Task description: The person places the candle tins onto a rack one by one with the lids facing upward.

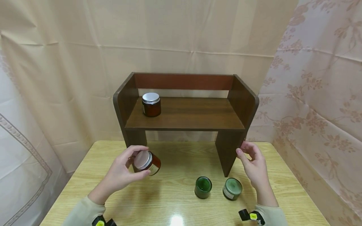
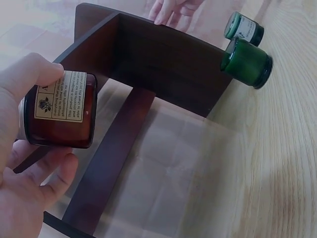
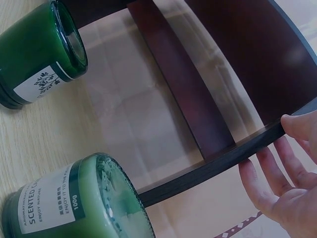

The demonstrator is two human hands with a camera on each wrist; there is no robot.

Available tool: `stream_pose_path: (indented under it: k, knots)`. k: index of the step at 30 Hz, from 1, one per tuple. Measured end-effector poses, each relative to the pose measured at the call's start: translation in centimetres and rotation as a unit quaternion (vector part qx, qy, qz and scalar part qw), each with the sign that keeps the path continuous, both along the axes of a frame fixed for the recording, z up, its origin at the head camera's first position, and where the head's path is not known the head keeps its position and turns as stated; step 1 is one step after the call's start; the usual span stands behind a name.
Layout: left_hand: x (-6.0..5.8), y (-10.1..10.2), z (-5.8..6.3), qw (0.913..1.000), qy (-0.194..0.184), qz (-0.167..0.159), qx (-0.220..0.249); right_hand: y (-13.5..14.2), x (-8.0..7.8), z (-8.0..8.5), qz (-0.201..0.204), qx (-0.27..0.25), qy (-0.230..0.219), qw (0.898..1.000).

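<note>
Silver-lidded amber glass jar (image 1: 155,164) aloft at left, gripped between thumb and fingers of left hand (image 1: 123,171); long axis tilted, lid left, base right. Dark-brown wooden shelf (image 1: 195,116) just beyond; right hand (image 1: 255,164) pinches its right panel edge. Wide gap rightward to deep-green glass jar (image 1: 203,187)

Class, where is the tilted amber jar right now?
In the head view, the tilted amber jar is left of centre, held in the left hand near the shelf unit's left panel.
</note>
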State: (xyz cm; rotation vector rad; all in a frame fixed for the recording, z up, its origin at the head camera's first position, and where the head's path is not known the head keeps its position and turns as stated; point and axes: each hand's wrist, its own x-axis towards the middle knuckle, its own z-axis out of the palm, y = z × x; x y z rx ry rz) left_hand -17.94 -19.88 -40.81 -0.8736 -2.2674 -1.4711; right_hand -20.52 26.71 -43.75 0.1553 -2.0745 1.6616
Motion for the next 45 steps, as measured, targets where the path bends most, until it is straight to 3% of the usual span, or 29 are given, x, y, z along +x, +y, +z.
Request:
stream_pose_path:
  k: [18,24,30,37,45]
  knots:
    - [0.2,0.7,1.3,0.9994,0.034,0.001,-0.01,0.1,-0.1,-0.1,0.0,0.002,-0.003,1.0]
    - [0.4,1.0,2.8,0.9985,0.052,-0.003,-0.018,0.1,0.0,0.0,-0.001,0.001,-0.005,1.0]
    - [0.9,1.6,4.8,0.9951,0.094,-0.008,-0.031,0.1,0.0,0.0,-0.002,0.0,-0.007,1.0]
    - [1.1,2.3,6.9,0.99,0.13,0.007,-0.055,0.1,-0.1,-0.1,-0.002,-0.007,-0.005,1.0]
    - [0.7,3.0,8.9,0.9884,0.139,0.013,-0.06,0.0,-0.1,0.0,0.0,-0.015,-0.002,1.0]
